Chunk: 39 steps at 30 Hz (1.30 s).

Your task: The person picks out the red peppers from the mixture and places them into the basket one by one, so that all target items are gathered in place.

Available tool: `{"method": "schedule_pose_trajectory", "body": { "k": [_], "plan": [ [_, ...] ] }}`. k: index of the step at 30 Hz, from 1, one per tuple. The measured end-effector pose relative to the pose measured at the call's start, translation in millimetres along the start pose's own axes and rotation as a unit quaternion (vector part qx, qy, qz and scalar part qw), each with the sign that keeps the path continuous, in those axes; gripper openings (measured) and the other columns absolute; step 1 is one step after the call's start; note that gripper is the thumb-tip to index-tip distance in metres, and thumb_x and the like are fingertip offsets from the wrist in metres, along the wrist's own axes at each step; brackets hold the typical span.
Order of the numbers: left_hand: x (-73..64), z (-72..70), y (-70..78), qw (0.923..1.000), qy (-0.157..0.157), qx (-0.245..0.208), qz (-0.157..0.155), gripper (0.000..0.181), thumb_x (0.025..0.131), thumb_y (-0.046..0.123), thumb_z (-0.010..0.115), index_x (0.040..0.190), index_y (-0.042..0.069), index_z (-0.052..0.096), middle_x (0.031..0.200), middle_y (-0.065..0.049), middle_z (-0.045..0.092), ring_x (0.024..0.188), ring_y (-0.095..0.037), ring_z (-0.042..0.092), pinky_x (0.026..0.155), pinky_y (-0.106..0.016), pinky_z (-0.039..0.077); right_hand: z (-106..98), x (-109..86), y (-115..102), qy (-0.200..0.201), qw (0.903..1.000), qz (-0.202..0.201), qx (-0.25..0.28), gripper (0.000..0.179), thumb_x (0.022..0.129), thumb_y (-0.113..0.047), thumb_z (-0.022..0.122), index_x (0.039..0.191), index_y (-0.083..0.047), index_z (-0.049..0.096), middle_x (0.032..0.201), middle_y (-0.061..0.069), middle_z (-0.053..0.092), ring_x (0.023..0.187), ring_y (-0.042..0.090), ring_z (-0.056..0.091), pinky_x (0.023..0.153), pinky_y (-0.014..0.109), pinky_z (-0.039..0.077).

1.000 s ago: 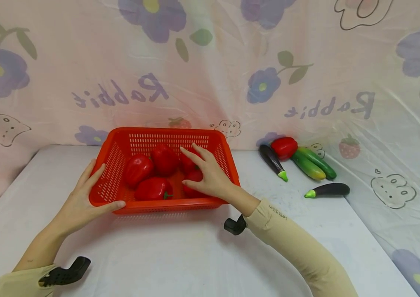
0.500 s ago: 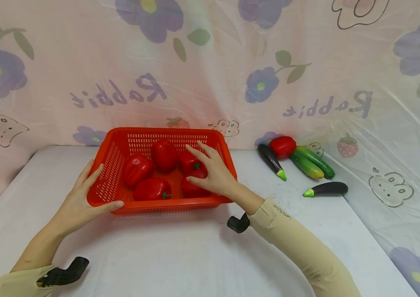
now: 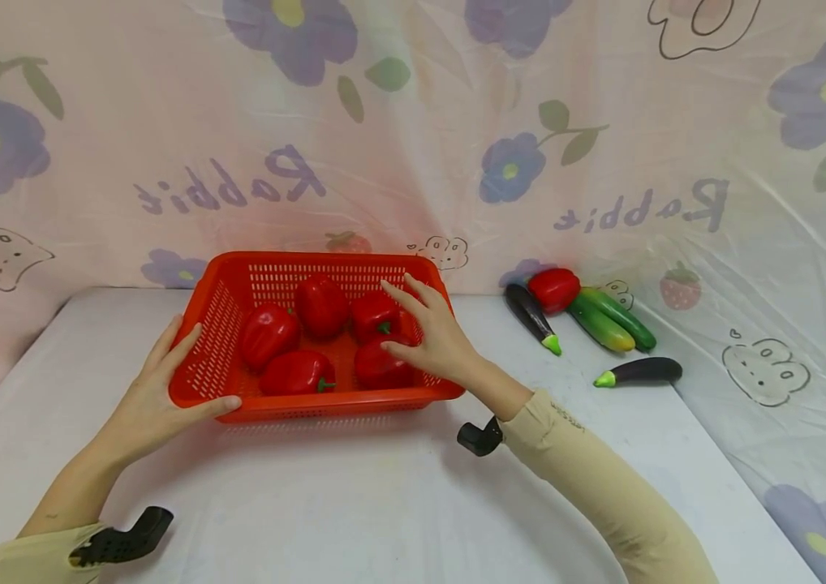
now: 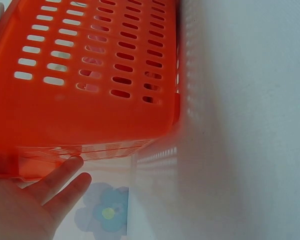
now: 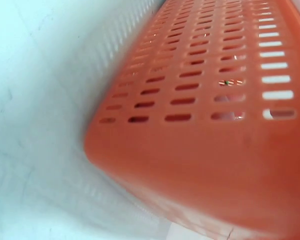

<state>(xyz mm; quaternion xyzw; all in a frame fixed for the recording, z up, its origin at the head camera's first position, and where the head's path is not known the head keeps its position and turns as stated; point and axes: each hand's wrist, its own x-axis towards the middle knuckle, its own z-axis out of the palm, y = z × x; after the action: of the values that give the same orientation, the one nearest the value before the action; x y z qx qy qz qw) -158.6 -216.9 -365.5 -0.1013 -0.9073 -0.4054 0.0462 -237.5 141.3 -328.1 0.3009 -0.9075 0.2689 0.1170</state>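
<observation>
A red plastic basket (image 3: 325,403) with slotted walls holds several red bell peppers (image 3: 301,371). At its left front corner rests my left hand (image 3: 153,405), fingers straight along the left side and thumb lying at the front rim. In the left wrist view the same hand's fingers (image 4: 65,187) extend beside the basket's outer wall (image 4: 90,115). My right hand (image 3: 442,341) hovers over the basket's right end, fingers spread, close to a bell pepper (image 3: 378,365); nothing is in its grasp. The right wrist view shows the basket's slotted wall (image 5: 190,145) but not the hand.
To the right on the white table (image 3: 354,503) lie an eggplant (image 3: 530,312), a red bell pepper (image 3: 554,289), two cucumbers (image 3: 600,320) and another eggplant (image 3: 643,371). A patterned curtain (image 3: 413,162) hangs behind the table.
My right hand has drawn back to the right and slightly up from over the peppers, uncovering the two right-hand ones. My left hand has stayed at the basket's corner.
</observation>
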Motion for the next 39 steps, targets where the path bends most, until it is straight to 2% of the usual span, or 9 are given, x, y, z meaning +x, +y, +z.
{"method": "schedule_pose_trajectory", "body": {
  "k": [16, 28, 39],
  "plan": [
    [-0.9, -0.4, -0.2, 1.0000, 0.001, 0.004, -0.002, 0.109, 0.075, 0.035, 0.080, 0.155, 0.012, 0.009, 0.162, -0.009, -0.010, 0.141, -0.052, 0.007, 0.088, -0.079, 0.028, -11.6, -6.4, 15.4, 0.009, 0.9996, 0.028, -0.004, 0.078, 0.080, -0.022, 0.077, 0.148, -0.016, 0.039, 0.156, 0.019, 0.024, 0.141, 0.039, 0.025, 0.109, 0.060, 0.033],
    [-0.3, 0.1, 0.8, 1.0000, 0.000, 0.001, -0.001, 0.109, 0.075, 0.034, 0.080, 0.155, 0.012, 0.009, 0.162, -0.010, -0.010, 0.141, -0.053, 0.007, 0.087, -0.080, 0.028, -18.3, -8.2, 29.9, 0.032, 0.9986, 0.034, -0.024, 0.072, 0.083, -0.026, 0.073, 0.146, -0.012, 0.041, 0.151, 0.024, 0.030, 0.138, 0.040, 0.030, 0.110, 0.059, 0.031],
    [0.3, 0.3, -0.3, 1.0000, 0.002, 0.003, 0.004, 0.109, 0.075, 0.034, 0.080, 0.155, 0.010, 0.010, 0.162, -0.010, -0.009, 0.140, -0.053, 0.008, 0.087, -0.079, 0.029, -22.6, -10.3, 43.6, 0.040, 0.9969, 0.065, -0.018, 0.068, 0.087, -0.028, 0.069, 0.146, -0.013, 0.041, 0.151, 0.024, 0.031, 0.139, 0.041, 0.028, 0.111, 0.062, 0.027]
  ]
}}
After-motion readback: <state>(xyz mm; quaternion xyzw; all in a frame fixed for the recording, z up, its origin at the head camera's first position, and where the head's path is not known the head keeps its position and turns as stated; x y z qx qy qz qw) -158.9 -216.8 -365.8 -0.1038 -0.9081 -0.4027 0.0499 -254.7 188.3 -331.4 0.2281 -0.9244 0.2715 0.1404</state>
